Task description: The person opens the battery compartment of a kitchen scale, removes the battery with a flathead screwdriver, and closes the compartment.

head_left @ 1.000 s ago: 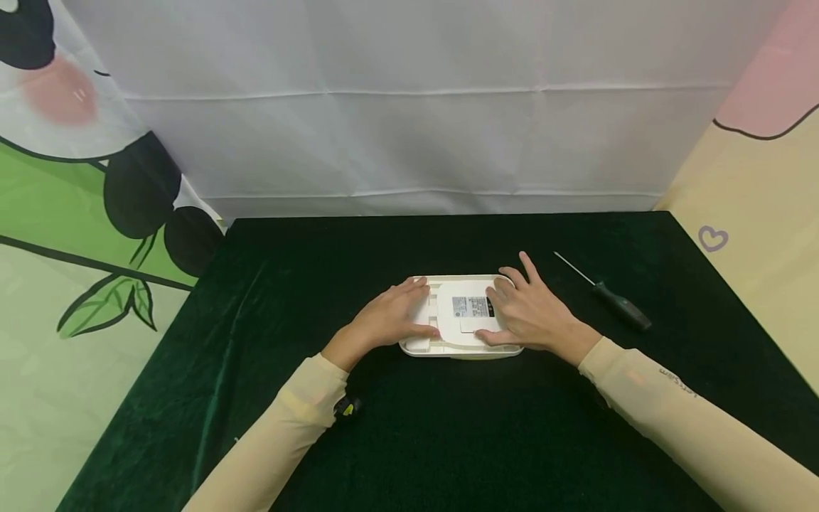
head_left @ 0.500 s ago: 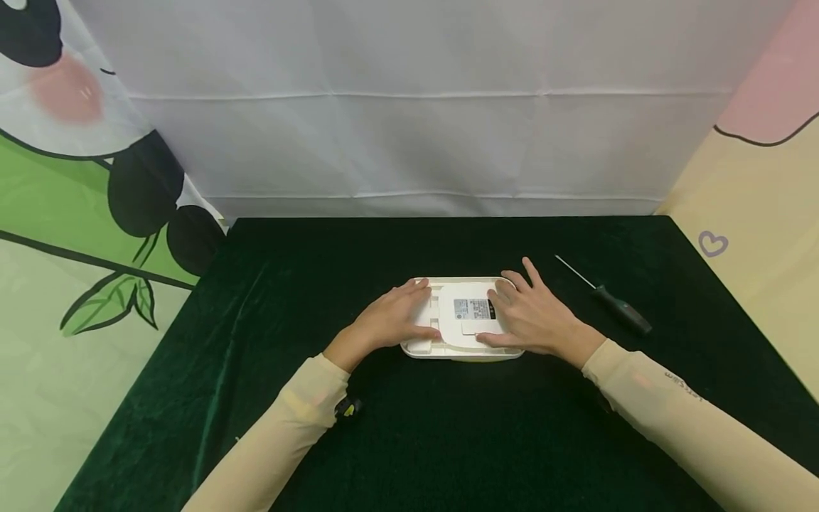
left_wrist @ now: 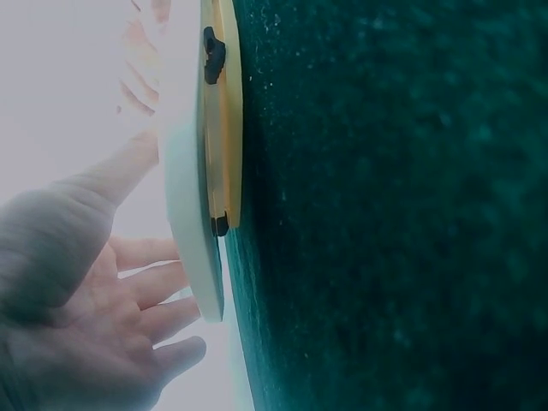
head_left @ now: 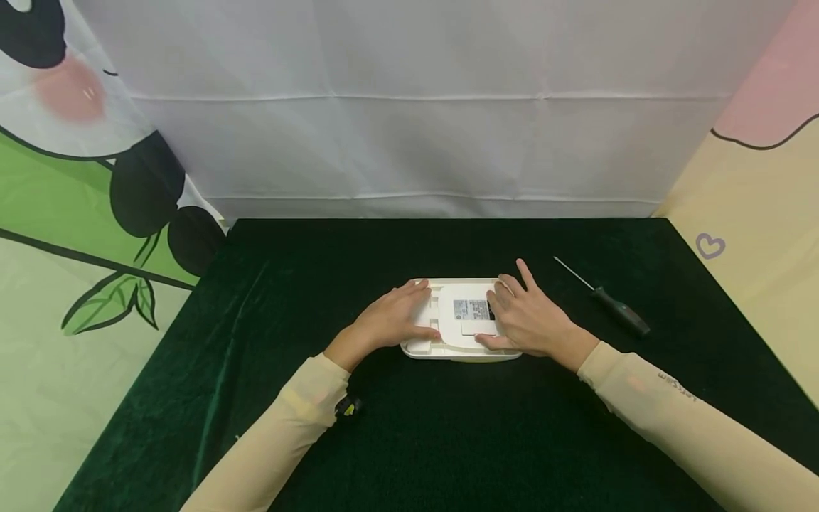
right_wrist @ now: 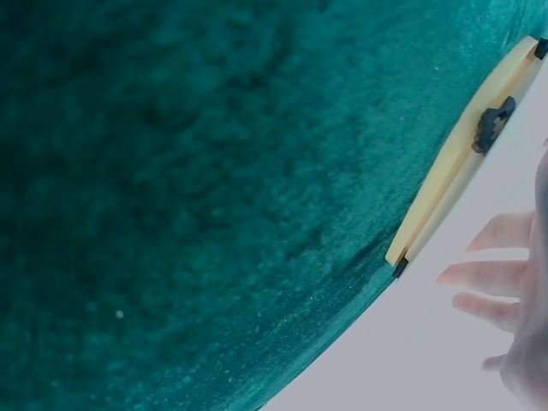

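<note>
In the head view, a flat white plastic device (head_left: 451,345) lies on the table with its labelled underside up. A raised panel with a printed label (head_left: 471,310) fills its middle. My left hand (head_left: 386,318) rests on its left end, fingers toward the far edge and thumb nearer. Spread over the right end, my right hand (head_left: 525,313) touches the panel with thumb and fingers, little finger lifted. The left wrist view shows a yellow layer (left_wrist: 233,128) below the white body, with dark pieces between. Beneath the right palm, contact is hidden.
A screwdriver (head_left: 619,308) with a dark handle lies right of the device, its shaft pointing away and left. Dark green cloth (head_left: 409,434) covers the table. A pale curtain (head_left: 409,142) hangs behind it, with printed drapes at both sides.
The right hand has shifted very slightly left over the device's right end, with small finger movements. The left hand and the device keep nearly the same place, and the screwdriver lies still.
</note>
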Action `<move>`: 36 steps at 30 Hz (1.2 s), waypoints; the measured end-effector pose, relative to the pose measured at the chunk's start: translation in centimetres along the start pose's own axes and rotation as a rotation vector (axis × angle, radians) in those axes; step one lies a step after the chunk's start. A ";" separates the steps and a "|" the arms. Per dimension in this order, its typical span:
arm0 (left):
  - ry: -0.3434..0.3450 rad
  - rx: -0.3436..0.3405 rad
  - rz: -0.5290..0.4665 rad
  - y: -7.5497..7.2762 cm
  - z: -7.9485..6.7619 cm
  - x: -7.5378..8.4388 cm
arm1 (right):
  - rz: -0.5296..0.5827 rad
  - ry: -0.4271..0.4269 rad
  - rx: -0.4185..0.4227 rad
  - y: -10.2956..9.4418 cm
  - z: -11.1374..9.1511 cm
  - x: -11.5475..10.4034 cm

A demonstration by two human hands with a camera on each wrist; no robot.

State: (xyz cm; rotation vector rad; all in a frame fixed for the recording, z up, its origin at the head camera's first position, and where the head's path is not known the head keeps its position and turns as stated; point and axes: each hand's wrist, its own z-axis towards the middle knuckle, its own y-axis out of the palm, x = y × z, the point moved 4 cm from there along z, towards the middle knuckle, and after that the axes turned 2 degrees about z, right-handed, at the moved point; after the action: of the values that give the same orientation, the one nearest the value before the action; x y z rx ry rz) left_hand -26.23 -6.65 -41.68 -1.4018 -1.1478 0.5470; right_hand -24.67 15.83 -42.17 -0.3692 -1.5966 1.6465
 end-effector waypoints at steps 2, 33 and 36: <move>0.001 0.000 -0.002 0.0 0.0 0.0 | -0.004 -0.001 0.002 0.1 0.0 0.0; -0.003 0.008 0.023 0.1 0.1 0.2 | 0.158 0.016 -0.040 0.1 -1.8 1.6; -0.008 0.004 0.021 0.1 0.1 0.1 | 0.107 -0.012 -0.024 0.2 -1.7 1.5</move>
State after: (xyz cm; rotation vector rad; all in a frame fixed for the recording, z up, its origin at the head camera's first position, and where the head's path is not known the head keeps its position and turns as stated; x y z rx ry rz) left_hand -26.21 -6.54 -41.78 -1.4104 -1.1390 0.5701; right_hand -24.53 18.06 -42.18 -0.4647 -1.6313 1.7144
